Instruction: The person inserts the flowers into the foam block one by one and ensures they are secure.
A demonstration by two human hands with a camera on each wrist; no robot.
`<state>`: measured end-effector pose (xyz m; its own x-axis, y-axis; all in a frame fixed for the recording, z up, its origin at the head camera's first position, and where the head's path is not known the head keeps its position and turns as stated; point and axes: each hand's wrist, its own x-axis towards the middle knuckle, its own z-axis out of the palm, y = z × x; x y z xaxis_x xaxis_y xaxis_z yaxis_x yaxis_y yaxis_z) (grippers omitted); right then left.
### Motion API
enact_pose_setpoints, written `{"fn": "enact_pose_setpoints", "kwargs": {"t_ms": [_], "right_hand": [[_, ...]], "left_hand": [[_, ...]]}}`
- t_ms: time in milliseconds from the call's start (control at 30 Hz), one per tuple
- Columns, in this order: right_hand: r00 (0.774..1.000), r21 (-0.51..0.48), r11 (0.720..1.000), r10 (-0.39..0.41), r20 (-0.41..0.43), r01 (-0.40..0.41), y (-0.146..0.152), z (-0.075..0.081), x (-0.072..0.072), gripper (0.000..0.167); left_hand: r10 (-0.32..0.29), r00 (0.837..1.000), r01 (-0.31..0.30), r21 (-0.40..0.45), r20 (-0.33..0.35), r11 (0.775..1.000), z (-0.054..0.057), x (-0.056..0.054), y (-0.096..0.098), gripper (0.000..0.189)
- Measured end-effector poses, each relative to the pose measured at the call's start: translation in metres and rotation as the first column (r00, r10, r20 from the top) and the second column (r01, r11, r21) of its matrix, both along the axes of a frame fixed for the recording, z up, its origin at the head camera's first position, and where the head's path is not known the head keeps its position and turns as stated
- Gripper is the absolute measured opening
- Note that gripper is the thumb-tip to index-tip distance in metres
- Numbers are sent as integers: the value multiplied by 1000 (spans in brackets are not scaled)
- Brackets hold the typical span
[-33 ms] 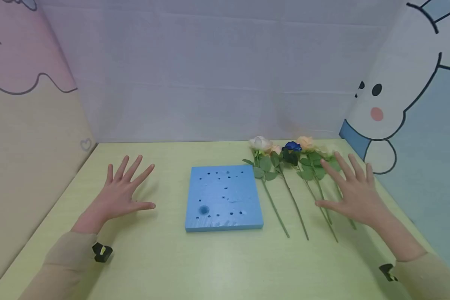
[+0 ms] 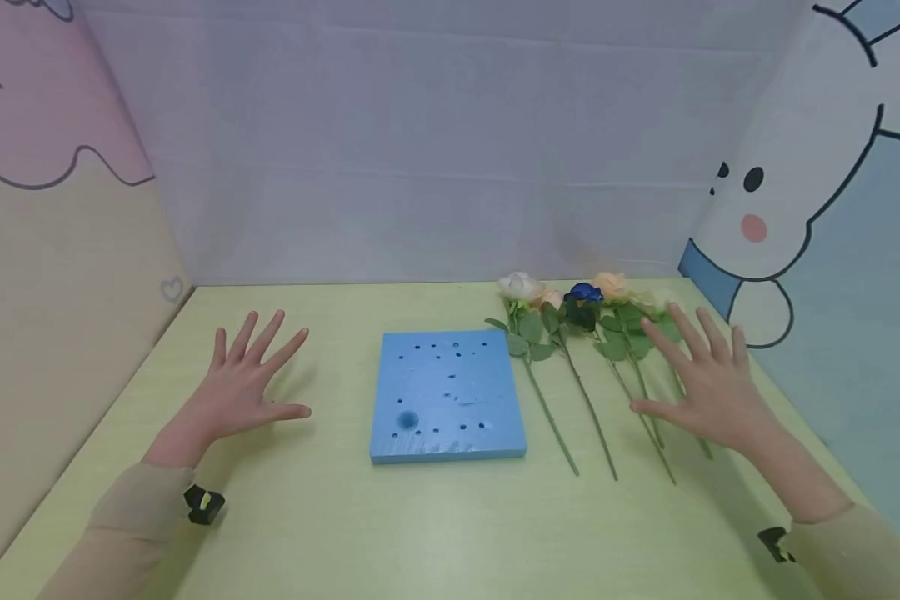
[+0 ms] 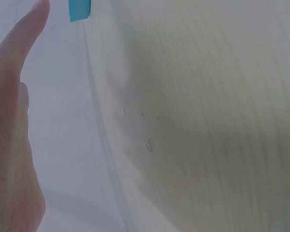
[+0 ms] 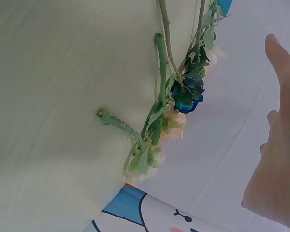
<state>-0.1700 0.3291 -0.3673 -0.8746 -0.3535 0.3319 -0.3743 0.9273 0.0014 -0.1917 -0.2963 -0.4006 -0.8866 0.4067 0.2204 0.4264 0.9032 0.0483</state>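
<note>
At the left, the person's left hand is held over the worktop, fingers straight and fanned, thumb pointing toward the middle, with nothing in its grasp.

Next along, near the centre, a flat blue block lies on its broad face, dotted with small holes and one larger round hole near its close left corner. I'd take it for foam: light, fairly stiff, easily dented by a hard pinch, so best steadied flat-handed by its edges.

Just to its right lie five flowers in a loose row, heads at the far side, stems toward the person. First the white flower, its leaves reaching the block's far corner; then the small peach flower, the blue flower, the larger peach flower and a pale cream flower, clearest from the right wrist. They look artificial and should be light, with soft heads that crush easily and firmer stems; the bare lower stem seems the place to pinch.

Rightmost, the right hand spreads its fingers wide above the last stems, gripping nothing.
</note>
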Motion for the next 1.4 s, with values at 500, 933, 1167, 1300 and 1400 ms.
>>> {"fn": "enact_pose_setpoints", "kwargs": {"t_ms": [500, 933, 1167, 1300, 1400], "right_hand": [[1000, 1, 1000, 14, -13, -14, -2, 2, 1, 113], [999, 22, 999, 35, 24, -35, -14, 0, -4, 108], [997, 7, 998, 60, 50, -60, -19, -2, -7, 105], [996, 14, 998, 67, 61, -68, -23, -4, -9, 105], [995, 21, 997, 74, 63, -75, -25, -5, -11, 104]], "left_hand": [[20, 1000, -20, -8, 15, 1000, -4, -1, -4, 106], [10, 1000, -10, 0, 8, 1000, -3, -2, -3, 103], [-5, 1000, 5, 0, 8, 1000, -1, -2, 1, 100], [-4, 1000, 4, -2, 17, 1000, 0, -1, 3, 100], [-7, 1000, 7, -9, 20, 1000, -1, -2, 3, 99]]}}
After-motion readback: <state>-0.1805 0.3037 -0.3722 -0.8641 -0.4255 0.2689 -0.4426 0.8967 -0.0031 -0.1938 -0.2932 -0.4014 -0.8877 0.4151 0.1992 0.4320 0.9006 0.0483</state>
